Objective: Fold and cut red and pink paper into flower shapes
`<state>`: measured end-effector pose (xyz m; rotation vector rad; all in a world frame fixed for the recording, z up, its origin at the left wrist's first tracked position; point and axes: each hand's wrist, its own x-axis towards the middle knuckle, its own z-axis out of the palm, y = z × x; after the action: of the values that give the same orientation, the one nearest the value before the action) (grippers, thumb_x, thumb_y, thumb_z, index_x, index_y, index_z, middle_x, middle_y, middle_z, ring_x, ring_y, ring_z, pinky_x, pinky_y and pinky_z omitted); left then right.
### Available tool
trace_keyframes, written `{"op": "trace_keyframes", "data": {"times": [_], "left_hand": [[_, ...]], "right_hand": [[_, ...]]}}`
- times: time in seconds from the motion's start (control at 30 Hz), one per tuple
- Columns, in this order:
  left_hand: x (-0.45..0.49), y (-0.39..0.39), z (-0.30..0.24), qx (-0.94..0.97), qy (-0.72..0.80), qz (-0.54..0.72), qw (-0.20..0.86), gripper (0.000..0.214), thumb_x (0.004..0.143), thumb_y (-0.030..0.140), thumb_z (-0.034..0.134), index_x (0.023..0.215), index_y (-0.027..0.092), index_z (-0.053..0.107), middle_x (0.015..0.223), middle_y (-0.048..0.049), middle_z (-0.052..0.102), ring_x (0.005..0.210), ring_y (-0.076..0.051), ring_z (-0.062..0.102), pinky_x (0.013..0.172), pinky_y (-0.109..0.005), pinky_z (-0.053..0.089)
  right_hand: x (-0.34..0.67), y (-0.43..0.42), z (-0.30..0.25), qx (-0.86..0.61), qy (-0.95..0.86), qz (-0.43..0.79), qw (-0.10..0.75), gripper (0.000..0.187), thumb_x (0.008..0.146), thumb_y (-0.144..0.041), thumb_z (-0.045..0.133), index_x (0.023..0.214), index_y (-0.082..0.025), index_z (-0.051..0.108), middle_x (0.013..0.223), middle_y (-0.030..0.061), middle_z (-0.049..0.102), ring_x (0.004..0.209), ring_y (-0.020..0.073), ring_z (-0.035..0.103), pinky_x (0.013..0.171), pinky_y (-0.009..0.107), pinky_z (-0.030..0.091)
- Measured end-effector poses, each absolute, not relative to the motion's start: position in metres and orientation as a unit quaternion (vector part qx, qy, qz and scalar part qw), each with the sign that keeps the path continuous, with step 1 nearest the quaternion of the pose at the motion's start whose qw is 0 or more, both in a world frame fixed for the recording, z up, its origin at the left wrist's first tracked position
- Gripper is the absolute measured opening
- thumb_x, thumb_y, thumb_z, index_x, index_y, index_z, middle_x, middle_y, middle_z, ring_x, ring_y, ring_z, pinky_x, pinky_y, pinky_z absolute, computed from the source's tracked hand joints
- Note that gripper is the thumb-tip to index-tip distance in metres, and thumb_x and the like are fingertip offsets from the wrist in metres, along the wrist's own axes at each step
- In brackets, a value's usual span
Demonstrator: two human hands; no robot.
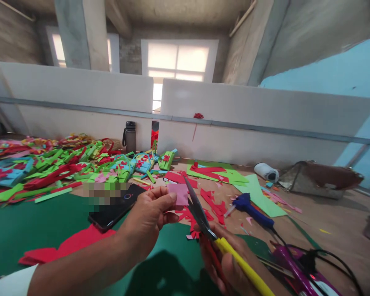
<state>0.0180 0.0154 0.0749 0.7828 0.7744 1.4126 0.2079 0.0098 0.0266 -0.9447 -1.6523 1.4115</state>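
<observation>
My left hand (pixel 152 211) pinches a small square of pink paper or felt (pixel 179 194) between thumb and fingers, above the table's middle. Close to its right edge are the blades of a pair of scissors (pixel 200 211), parted and pointing up and away. My right hand (pixel 231 257) is wrapped around the scissors' handles, one yellow and one red. Beneath and behind the pink square lie red scraps (pixel 214 201). A black smartphone (pixel 117 211) rests by my left wrist, and a red cut-out piece (pixel 70 242) lies partly under my left forearm.
Colourful cut strips and small bags (pixel 58 164) are heaped at the left. A dark bottle (pixel 129 137) stands behind them. Green sheets (pixel 259 193), a blue glue gun (pixel 253 209) with its cord, and a purple power strip (pixel 296 267) lie right. A handbag (pixel 323 179) sits farther back.
</observation>
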Motion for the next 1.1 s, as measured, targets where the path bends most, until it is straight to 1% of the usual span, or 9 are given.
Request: {"op": "trace_keyframes", "data": {"times": [0.1, 0.2, 0.3, 0.43, 0.53, 0.67, 0.8, 0.93, 1.1], "left_hand": [[0.022, 0.023, 0.074, 0.337, 0.345, 0.61, 0.629, 0.017, 0.067, 0.02, 0.074, 0.069, 0.014, 0.058, 0.067, -0.0012, 0.062, 0.06, -0.011, 0.06, 0.05, -0.018, 0.046], [0.024, 0.031, 0.074, 0.34, 0.349, 0.603, 0.632, 0.015, 0.068, 0.018, 0.073, 0.07, 0.013, 0.058, 0.068, -0.0021, 0.063, 0.06, -0.011, 0.061, 0.05, -0.019, 0.048], [0.026, 0.037, 0.074, 0.341, 0.357, 0.596, 0.633, 0.014, 0.069, 0.018, 0.072, 0.071, 0.013, 0.058, 0.068, -0.0012, 0.062, 0.06, -0.011, 0.061, 0.052, -0.019, 0.05], [0.029, 0.04, 0.071, 0.336, 0.365, 0.587, 0.64, 0.016, 0.069, 0.02, 0.072, 0.069, 0.014, 0.057, 0.065, 0.0006, 0.06, 0.06, -0.011, 0.063, 0.056, -0.021, 0.053], [0.029, 0.04, 0.071, 0.327, 0.374, 0.584, 0.643, 0.016, 0.067, 0.02, 0.073, 0.07, 0.013, 0.058, 0.067, -0.0002, 0.062, 0.061, -0.012, 0.064, 0.057, -0.021, 0.054], [0.029, 0.04, 0.071, 0.331, 0.376, 0.583, 0.639, 0.014, 0.07, 0.02, 0.071, 0.071, 0.012, 0.059, 0.07, -0.0015, 0.062, 0.065, -0.012, 0.064, 0.059, -0.02, 0.054], [0.028, 0.04, 0.071, 0.343, 0.362, 0.585, 0.639, 0.013, 0.073, 0.021, 0.069, 0.072, 0.013, 0.059, 0.07, -0.0002, 0.061, 0.064, -0.01, 0.062, 0.059, -0.019, 0.054], [0.028, 0.04, 0.07, 0.347, 0.359, 0.585, 0.639, 0.013, 0.074, 0.021, 0.068, 0.071, 0.013, 0.058, 0.067, 0.0016, 0.059, 0.064, -0.01, 0.062, 0.06, -0.019, 0.053], [0.028, 0.039, 0.07, 0.353, 0.351, 0.584, 0.641, 0.012, 0.075, 0.021, 0.068, 0.072, 0.013, 0.06, 0.07, -0.0007, 0.062, 0.065, -0.011, 0.064, 0.061, -0.02, 0.053]], "right_hand": [[0.21, 0.016, 0.028, -0.365, -0.631, 0.571, 0.377, 0.08, 0.053, -0.084, 0.056, 0.099, -0.02, 0.056, 0.057, -0.0038, 0.05, 0.037, 0.0062, 0.038, 0.034, 0.019, 0.032], [0.211, 0.021, 0.029, -0.364, -0.623, 0.58, 0.378, 0.078, 0.053, -0.082, 0.059, 0.101, -0.02, 0.055, 0.06, -0.004, 0.049, 0.038, 0.0057, 0.038, 0.033, 0.018, 0.032], [0.21, 0.023, 0.031, -0.359, -0.628, 0.578, 0.378, 0.076, 0.054, -0.082, 0.057, 0.097, -0.02, 0.053, 0.059, -0.0053, 0.046, 0.039, 0.0052, 0.036, 0.034, 0.017, 0.028], [0.208, 0.022, 0.032, -0.357, -0.625, 0.586, 0.373, 0.073, 0.054, -0.082, 0.058, 0.092, -0.021, 0.051, 0.056, -0.0079, 0.039, 0.039, 0.0043, 0.029, 0.035, 0.017, 0.022], [0.209, 0.023, 0.028, -0.365, -0.624, 0.575, 0.383, 0.07, 0.055, -0.081, 0.06, 0.092, -0.022, 0.054, 0.055, -0.0079, 0.035, 0.044, 0.007, 0.031, 0.039, 0.019, 0.026], [0.21, 0.024, 0.02, -0.383, -0.635, 0.547, 0.39, 0.067, 0.056, -0.079, 0.06, 0.093, -0.023, 0.057, 0.057, -0.0054, 0.037, 0.049, 0.0121, 0.038, 0.042, 0.023, 0.033], [0.211, 0.027, 0.008, -0.374, -0.638, 0.554, 0.383, 0.066, 0.055, -0.076, 0.065, 0.096, -0.025, 0.058, 0.056, -0.0056, 0.038, 0.048, 0.0121, 0.038, 0.043, 0.023, 0.033], [0.211, 0.03, -0.002, -0.37, -0.634, 0.56, 0.383, 0.067, 0.054, -0.075, 0.066, 0.097, -0.025, 0.057, 0.055, -0.0059, 0.038, 0.045, 0.0107, 0.034, 0.04, 0.022, 0.03], [0.211, 0.027, 0.008, -0.374, -0.641, 0.545, 0.39, 0.065, 0.056, -0.075, 0.065, 0.095, -0.023, 0.057, 0.058, -0.0054, 0.037, 0.047, 0.0104, 0.033, 0.04, 0.022, 0.029]]}}
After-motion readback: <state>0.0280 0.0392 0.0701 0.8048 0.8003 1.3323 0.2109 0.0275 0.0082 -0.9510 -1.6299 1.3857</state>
